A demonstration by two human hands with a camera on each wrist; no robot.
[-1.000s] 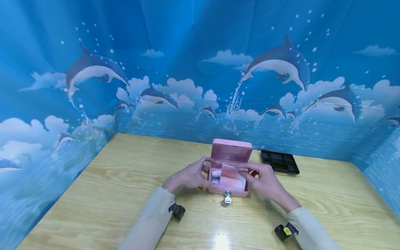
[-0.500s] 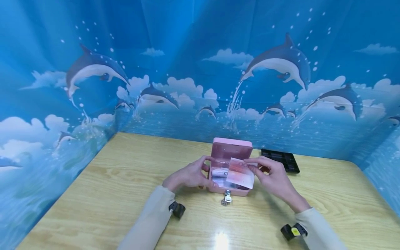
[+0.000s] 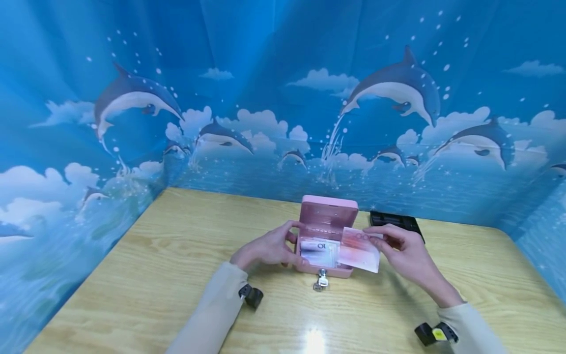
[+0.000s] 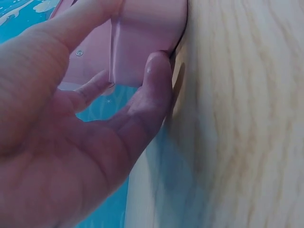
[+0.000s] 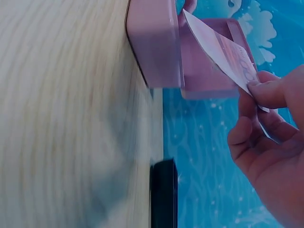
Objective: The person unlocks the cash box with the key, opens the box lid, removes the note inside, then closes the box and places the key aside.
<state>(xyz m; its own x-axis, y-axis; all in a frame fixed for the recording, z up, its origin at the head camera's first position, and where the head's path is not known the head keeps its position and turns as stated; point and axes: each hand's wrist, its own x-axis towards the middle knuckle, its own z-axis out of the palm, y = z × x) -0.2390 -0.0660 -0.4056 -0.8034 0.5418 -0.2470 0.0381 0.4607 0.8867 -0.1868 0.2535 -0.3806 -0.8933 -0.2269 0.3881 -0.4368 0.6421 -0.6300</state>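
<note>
A pink cash box (image 3: 304, 269) stands on the table with its lid (image 3: 328, 214) raised. My left hand (image 3: 270, 246) grips the box's left wall, thumb at the front and fingers toward the back; in the left wrist view a finger (image 4: 156, 80) presses near the box's bottom edge. My right hand (image 3: 409, 253) pinches a reddish banknote (image 3: 357, 251) by its right edge between thumb and fingers. The note slants over the box's right wall, as the right wrist view shows. Inside the box lie paler banknotes (image 3: 317, 253), the top one marked 10.
A black compartment tray (image 3: 395, 220) lies behind the right hand, partly hidden by it. A metal latch with keys (image 3: 321, 281) hangs at the box's front. The wooden table (image 3: 190, 231) meets a blue dolphin-print curtain (image 3: 247, 172) at the back.
My right hand has lifted the reddish banknote and drawn it to the right, uncovering the paler banknotes in the box. The left hand has stayed in place on the box.
</note>
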